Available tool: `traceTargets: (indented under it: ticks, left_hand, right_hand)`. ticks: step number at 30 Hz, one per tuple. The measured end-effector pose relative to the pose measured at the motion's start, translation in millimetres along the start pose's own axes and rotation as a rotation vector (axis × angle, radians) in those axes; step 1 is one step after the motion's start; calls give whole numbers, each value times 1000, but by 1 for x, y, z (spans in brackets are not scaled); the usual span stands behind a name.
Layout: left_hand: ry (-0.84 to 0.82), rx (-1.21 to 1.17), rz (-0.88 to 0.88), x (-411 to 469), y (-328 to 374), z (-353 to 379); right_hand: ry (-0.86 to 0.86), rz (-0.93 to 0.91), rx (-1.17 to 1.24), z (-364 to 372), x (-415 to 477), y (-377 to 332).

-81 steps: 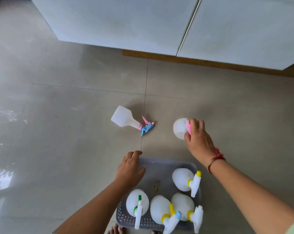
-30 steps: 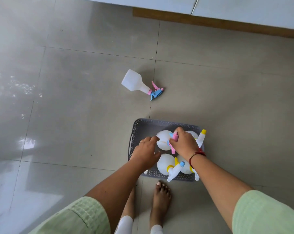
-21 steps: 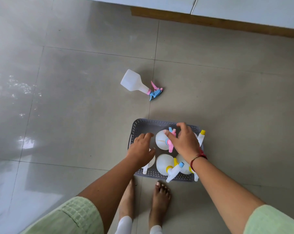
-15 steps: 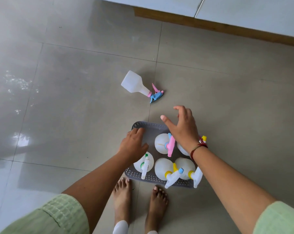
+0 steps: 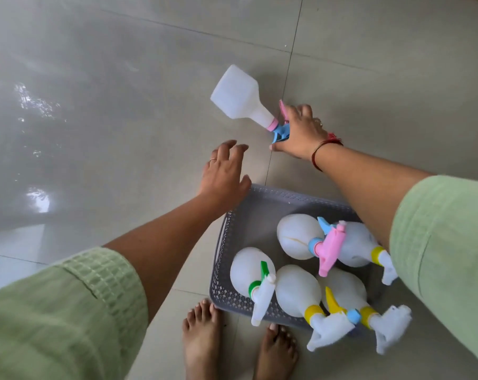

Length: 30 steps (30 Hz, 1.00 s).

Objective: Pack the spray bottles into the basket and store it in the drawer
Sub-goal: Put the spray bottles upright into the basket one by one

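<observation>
A white square spray bottle (image 5: 236, 96) with a pink and blue head lies on the tiled floor beyond the basket. My right hand (image 5: 299, 133) wraps around its head, fingers over the top and thumb underneath. My left hand (image 5: 224, 171) hovers with fingers spread, holding nothing, just above the far left corner of the grey perforated basket (image 5: 222, 242). Several round white spray bottles lie in the basket, among them one with a green trigger (image 5: 250, 270) and one with a pink head (image 5: 295, 237).
My two bare feet (image 5: 202, 341) stand on the floor right at the basket's near edge. Glossy grey tiles (image 5: 95, 133) with bright reflections stretch to the left. The cabinet is out of this view.
My right hand let go of the pink-headed bottle in the basket and reached forward onto the head of the bottle on the floor. My left hand came off the basket rim.
</observation>
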<state>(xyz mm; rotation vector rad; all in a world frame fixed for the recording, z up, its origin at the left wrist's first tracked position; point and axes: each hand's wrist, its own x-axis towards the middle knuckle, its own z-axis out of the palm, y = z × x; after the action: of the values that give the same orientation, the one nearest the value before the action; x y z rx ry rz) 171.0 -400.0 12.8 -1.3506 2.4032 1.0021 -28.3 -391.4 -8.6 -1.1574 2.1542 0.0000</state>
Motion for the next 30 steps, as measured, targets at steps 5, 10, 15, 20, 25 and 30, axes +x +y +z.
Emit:
traceTargets:
  ticks: [5,10,15,20,25,30]
  left_hand:
    - [10,19,44,24,-6,12]
    - [-23,44,45,26,-9,12]
    - [-33,49,11,12,3,4]
    - [-26,18,-22,-23,33,-29]
    - [-10,-263,-113,-73,65,-72]
    - [7,-458,-230,-112,80,-99]
  right_hand:
    - [-57,18,-135,17,23,6]
    - [-58,1,-273,21,26,5]
    - [-73,-20,-243,8,4,3]
    - [27,-91,-229,-41,-60,-15]
    - [179,-279,-463,-99,-140,-36]
    - [243,-419,-658,-133,-208,-46]
